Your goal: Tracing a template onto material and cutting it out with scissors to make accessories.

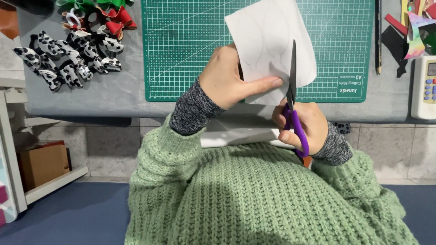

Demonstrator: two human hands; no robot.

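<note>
- Head view: the left hand (pixel 227 77) holds a white sheet (pixel 272 45) up over the green cutting mat (pixel 181 45). The thumb lies flat on the front of the sheet and the other fingers are hidden behind it, so the sheet is pinched between them.
- The right hand (pixel 302 127) holds purple-handled scissors (pixel 293 97). Its fingers are curled through and around the handle loops, gripping them tight.
- The scissor blades point straight up, away from the body, and look almost closed. They sit at the lower edge of the sheet, just beside the left thumb tip.
- The sheet rises up and away from both hands, tilted a little to the right. Faint curved lines show on it, and the blades stand close to one of them.
- The left hand is the one touching the sheet. The right hand touches only the scissors.
- On the grey table (pixel 113 95), spotted black-and-white bows (pixel 68 59) lie in a heap, with red and green bows (pixel 109 16) behind them.
- At the far right is a white remote control (pixel 424 86) and some coloured scraps (pixel 415 31).
- A brown box (pixel 43 163) sits on a low shelf at the left. I cannot tell what is inside it.
</note>
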